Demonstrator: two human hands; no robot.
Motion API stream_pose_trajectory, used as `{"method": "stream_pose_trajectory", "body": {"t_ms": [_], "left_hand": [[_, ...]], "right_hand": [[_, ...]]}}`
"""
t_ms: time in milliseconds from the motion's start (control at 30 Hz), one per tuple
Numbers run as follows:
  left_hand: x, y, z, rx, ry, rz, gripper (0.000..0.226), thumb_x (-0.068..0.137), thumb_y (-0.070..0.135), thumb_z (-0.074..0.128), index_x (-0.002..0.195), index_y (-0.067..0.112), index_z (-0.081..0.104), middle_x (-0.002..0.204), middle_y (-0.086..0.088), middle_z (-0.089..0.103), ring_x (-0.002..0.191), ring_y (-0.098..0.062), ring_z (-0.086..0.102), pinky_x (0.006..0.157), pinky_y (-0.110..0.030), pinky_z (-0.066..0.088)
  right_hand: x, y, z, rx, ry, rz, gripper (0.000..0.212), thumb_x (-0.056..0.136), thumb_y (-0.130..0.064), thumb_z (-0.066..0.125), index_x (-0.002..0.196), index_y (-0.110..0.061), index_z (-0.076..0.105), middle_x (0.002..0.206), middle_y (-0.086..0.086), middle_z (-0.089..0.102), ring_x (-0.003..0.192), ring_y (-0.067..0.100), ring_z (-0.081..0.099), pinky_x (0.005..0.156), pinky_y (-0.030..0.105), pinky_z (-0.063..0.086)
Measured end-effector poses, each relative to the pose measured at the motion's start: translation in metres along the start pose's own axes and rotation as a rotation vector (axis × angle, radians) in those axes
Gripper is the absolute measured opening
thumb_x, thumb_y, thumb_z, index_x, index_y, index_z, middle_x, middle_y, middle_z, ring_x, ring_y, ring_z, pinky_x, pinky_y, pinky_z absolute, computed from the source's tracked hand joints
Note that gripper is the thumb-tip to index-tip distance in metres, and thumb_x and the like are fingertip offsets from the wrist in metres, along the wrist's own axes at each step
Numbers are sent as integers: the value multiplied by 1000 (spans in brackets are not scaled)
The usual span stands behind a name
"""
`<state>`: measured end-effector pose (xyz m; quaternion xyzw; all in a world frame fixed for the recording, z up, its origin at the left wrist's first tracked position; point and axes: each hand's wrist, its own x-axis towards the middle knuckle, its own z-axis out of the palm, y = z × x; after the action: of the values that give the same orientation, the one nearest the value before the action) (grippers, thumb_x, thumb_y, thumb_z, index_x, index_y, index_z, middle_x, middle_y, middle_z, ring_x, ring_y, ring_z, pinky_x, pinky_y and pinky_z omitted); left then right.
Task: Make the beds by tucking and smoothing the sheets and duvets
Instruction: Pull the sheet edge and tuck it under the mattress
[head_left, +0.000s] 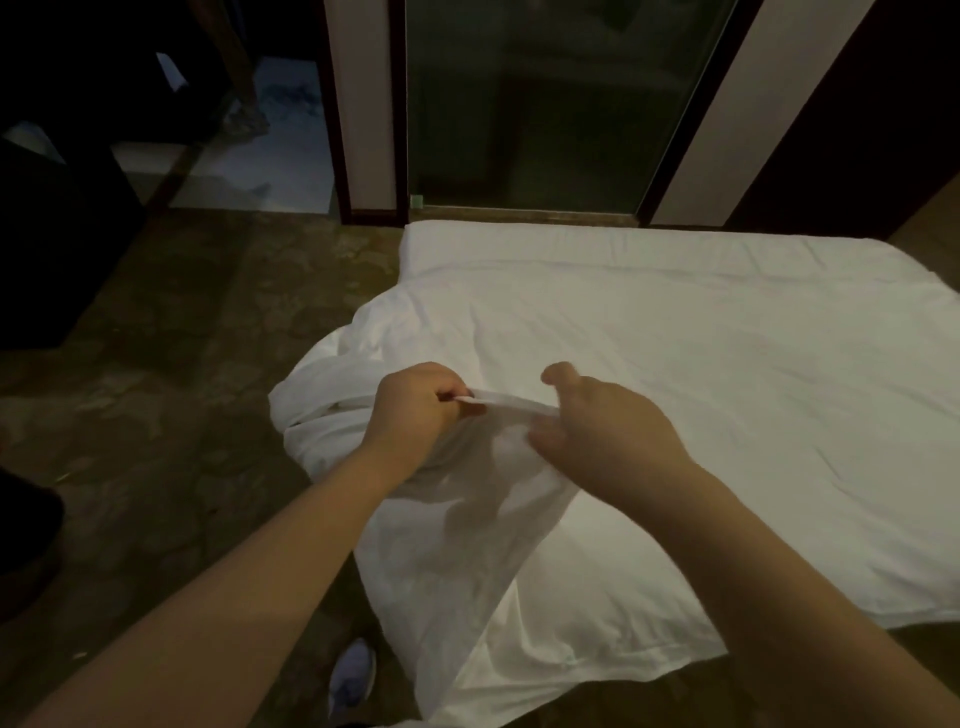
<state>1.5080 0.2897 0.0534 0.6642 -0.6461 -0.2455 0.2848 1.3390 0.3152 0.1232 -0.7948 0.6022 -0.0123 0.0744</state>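
A white duvet lies spread over the bed, filling the right half of the view. Its near left corner is bunched up and hangs off the bed toward the floor. My left hand grips the raised hem of that corner in a fist. My right hand is just to the right of it, fingers curled, pinching the same stretched hem between thumb and fingers. The fabric under both hands is lifted and wrinkled.
Patterned dark carpet covers the floor to the left. A glass door in a dark frame stands behind the bed. Dark furniture sits at far left. My shoe shows near the bottom edge, beside the hanging fabric.
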Motion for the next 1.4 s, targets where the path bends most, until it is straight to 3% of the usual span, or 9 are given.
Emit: {"method": "stream_pose_trajectory", "body": {"t_ms": [167,333,467,567,667,867,1100,1233,1400], "left_hand": [[15,-13,-9,-64,38,98,13,88,15,63,93,7,72,87,0,61,76,-11,53,65,4,32],[30,-38,-34,-71,-40,167,20,89,18,62,105,7,70,100,-4,65,86,-10,51,71,8,28],[35,-82,-45,-113,-199,76,23,91,13,58,110,4,68,116,-11,64,108,-23,57,95,-22,41],[34,-112,-48,-144,-174,65,30,88,9,60,116,-4,61,123,-20,59,97,-16,61,86,-20,47],[28,-133,-38,-19,-221,130,41,91,36,57,118,5,62,124,-13,59,111,-22,57,99,-36,44],[24,-151,-45,-62,58,171,20,97,23,49,100,10,65,102,-7,64,92,-13,59,91,-27,46],[64,-108,-97,-199,237,186,15,98,16,47,99,17,62,95,12,56,87,-2,52,76,-1,35],[52,-152,-56,-41,156,-372,7,86,15,61,87,12,66,87,-5,65,81,-22,59,76,-33,45],[4,-204,-39,-807,122,-844,19,91,25,60,80,17,47,91,-13,57,85,-32,58,68,-35,47]], "right_hand": [[51,-51,8,-219,-67,-81,36,96,-47,46,108,-14,50,101,4,60,93,26,58,51,29,23],[80,-57,13,-82,-106,-171,38,94,-52,46,87,-15,51,79,2,54,80,24,51,63,31,29],[86,-68,19,132,-43,-131,38,86,-55,57,88,-17,52,69,-3,50,73,16,46,62,32,32],[88,-80,21,110,-32,-150,27,88,-48,59,99,-25,53,76,-3,58,76,16,49,66,31,38],[92,-87,21,46,-34,-145,23,87,-49,59,96,-28,56,64,-9,48,71,13,47,58,27,34],[96,-98,17,-31,-125,-127,36,86,-53,60,110,-27,59,85,-4,58,84,17,52,69,28,35],[110,-128,-44,96,200,-83,25,94,-44,52,102,-23,63,91,-5,59,85,14,54,76,26,42],[99,-135,-9,54,97,-100,23,93,-43,53,98,-22,63,100,1,66,94,20,56,69,26,29],[74,-165,46,158,5,-207,22,94,-44,50,84,-25,54,69,-8,52,65,7,49,53,20,24]]}}
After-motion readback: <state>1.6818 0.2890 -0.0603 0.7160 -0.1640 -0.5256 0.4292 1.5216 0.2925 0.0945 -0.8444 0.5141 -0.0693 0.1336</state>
